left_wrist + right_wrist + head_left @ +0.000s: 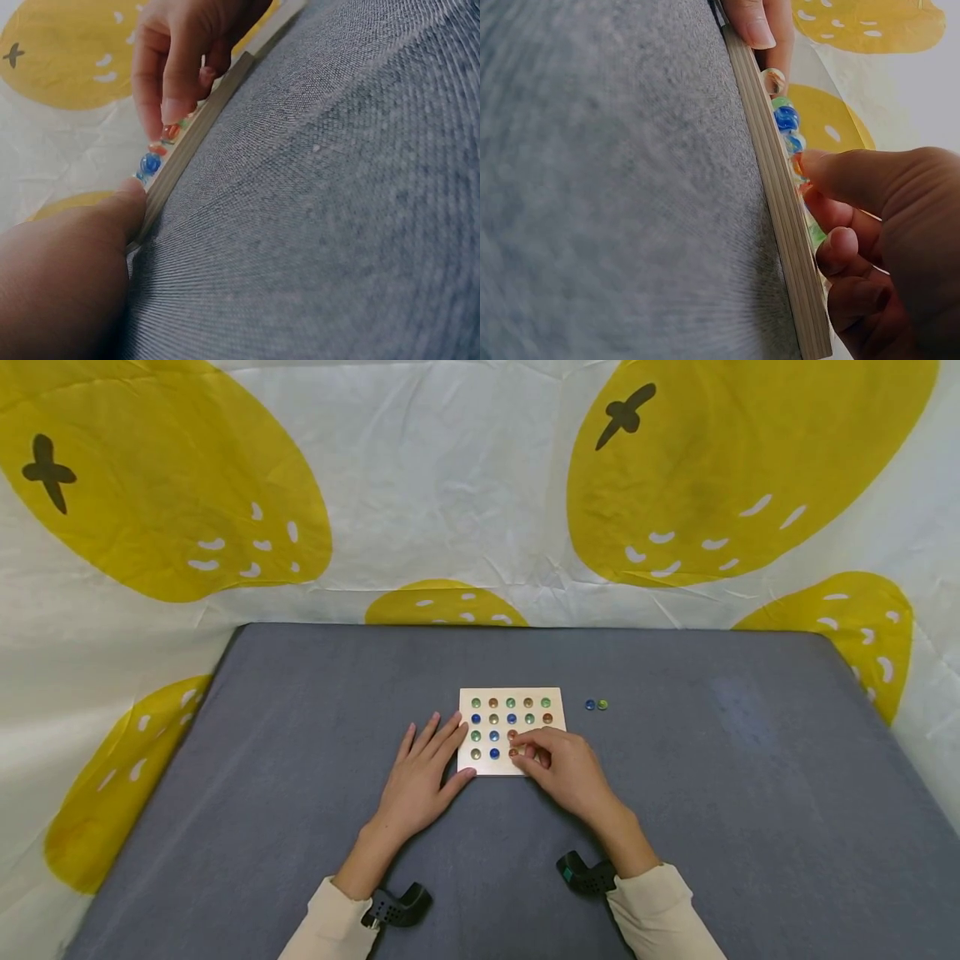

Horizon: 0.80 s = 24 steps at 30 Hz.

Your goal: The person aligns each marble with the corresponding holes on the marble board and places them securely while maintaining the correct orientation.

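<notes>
A pale wooden board (495,767) lies on the grey cloth, bearing rows of glass marbles in green, blue, orange and amber. My left hand (416,789) rests flat at its left edge, fingers straight and spread, thumb at the near-left corner. Over the board's near right part, my right hand (572,772) pinches an orange marble (513,753) in the front row between thumb and forefinger. In the right wrist view the thumb tip is right at an orange marble (798,165), beside a blue one (786,118). The right hand hides the board's near-right corner.
Two loose marbles, one blue (589,704) and one yellow-green (603,704), lie on the cloth right of the board. A white curtain (450,468) with yellow fruit prints hangs behind the table. Black wrist devices (401,906) sit at both cuffs.
</notes>
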Each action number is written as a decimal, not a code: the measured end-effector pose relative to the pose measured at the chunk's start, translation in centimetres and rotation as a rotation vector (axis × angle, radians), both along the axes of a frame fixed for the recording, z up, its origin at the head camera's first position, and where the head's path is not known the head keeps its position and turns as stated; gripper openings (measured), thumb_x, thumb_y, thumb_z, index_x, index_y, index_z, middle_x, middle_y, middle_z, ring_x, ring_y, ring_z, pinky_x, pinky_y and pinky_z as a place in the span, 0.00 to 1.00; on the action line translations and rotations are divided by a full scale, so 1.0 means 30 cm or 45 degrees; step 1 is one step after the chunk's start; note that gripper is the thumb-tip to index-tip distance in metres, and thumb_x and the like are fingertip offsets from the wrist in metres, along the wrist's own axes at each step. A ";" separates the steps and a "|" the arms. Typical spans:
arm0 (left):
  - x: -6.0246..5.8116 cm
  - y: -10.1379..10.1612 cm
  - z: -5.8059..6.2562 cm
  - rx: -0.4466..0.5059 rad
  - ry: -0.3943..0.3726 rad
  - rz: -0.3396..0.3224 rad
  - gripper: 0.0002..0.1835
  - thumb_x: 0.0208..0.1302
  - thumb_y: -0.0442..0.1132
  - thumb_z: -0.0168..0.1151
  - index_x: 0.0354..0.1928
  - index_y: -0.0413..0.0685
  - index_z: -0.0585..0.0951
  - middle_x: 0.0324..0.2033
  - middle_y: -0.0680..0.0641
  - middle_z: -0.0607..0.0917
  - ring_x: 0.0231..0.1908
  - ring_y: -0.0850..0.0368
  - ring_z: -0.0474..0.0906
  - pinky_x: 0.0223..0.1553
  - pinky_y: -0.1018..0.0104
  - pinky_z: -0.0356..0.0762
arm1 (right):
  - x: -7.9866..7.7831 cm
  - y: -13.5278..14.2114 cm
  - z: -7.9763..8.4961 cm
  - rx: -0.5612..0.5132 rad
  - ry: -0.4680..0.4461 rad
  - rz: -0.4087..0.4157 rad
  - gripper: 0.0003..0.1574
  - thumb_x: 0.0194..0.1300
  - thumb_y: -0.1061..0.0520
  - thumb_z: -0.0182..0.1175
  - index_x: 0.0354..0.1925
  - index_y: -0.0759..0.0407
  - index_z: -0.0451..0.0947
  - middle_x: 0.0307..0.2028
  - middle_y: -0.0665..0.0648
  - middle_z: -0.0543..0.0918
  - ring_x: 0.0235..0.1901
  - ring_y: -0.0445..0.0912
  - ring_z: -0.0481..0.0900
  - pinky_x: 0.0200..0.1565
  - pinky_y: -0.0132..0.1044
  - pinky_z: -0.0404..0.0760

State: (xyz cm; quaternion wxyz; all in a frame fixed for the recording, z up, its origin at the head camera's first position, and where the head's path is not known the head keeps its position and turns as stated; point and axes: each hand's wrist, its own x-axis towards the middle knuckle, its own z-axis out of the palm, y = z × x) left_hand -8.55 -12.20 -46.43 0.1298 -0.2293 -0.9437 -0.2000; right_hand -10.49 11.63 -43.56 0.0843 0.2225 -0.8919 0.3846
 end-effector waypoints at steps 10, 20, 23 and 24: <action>0.000 -0.007 -0.005 -0.001 -0.002 -0.002 0.34 0.67 0.56 0.56 0.70 0.50 0.66 0.70 0.49 0.63 0.70 0.46 0.53 0.68 0.42 0.45 | -0.011 0.020 0.019 -0.051 0.018 -0.046 0.09 0.57 0.62 0.70 0.38 0.59 0.85 0.24 0.45 0.76 0.20 0.36 0.68 0.22 0.31 0.70; -0.006 -0.004 0.003 0.002 0.004 -0.005 0.34 0.66 0.56 0.57 0.70 0.49 0.66 0.70 0.49 0.63 0.70 0.45 0.53 0.67 0.42 0.46 | -0.043 0.118 0.028 -0.061 0.065 -0.223 0.13 0.58 0.63 0.69 0.44 0.59 0.84 0.26 0.49 0.78 0.22 0.40 0.71 0.24 0.33 0.70; -0.007 -0.002 0.008 0.002 -0.008 0.000 0.34 0.66 0.56 0.58 0.70 0.49 0.67 0.69 0.48 0.64 0.70 0.45 0.53 0.67 0.42 0.46 | -0.053 0.150 0.022 -0.099 0.078 -0.288 0.13 0.58 0.62 0.68 0.44 0.61 0.84 0.25 0.50 0.79 0.22 0.42 0.72 0.25 0.32 0.69; -0.007 -0.001 0.010 0.002 -0.014 0.002 0.34 0.66 0.56 0.58 0.70 0.49 0.67 0.69 0.49 0.64 0.70 0.45 0.53 0.67 0.42 0.46 | -0.056 0.160 0.021 -0.111 0.084 -0.310 0.13 0.59 0.62 0.68 0.44 0.61 0.84 0.25 0.50 0.79 0.22 0.42 0.72 0.25 0.31 0.69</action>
